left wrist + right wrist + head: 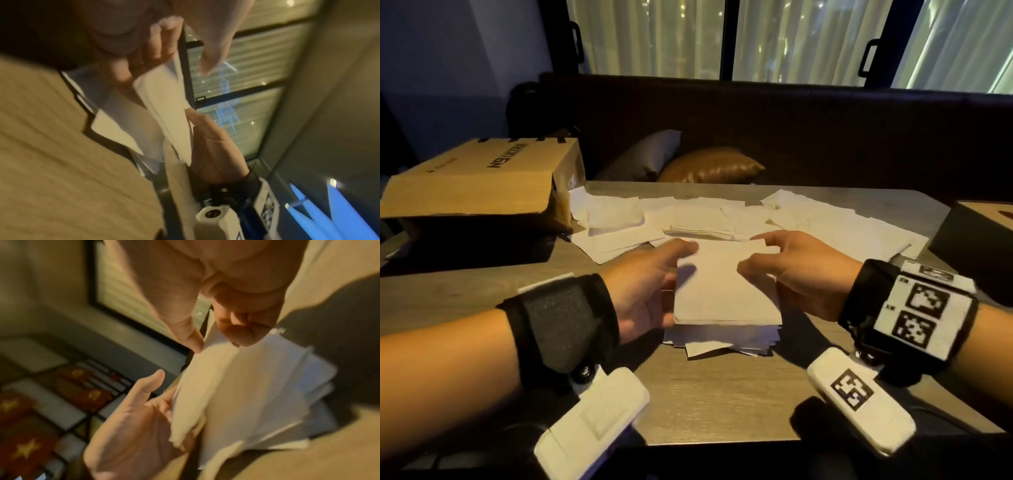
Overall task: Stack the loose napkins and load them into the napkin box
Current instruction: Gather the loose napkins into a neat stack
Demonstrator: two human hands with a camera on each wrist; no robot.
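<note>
You're sitting in what's looking like a restaurant booth — a wooden desk facing a dark padded bench, cushions, curtained windows behind.

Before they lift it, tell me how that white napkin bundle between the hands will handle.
The white napkin bundle is thin sheets, so it probably flexes and sags unless supported underneath. Uneven edges on the stack below suggest sheets slide apart easily. It looks light; left hand and right hand hold it by fingertips.

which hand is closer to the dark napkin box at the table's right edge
Right. The right hand holds the napkin stack's right side, nearer the napkin box; the left hand holds the far side.
</note>
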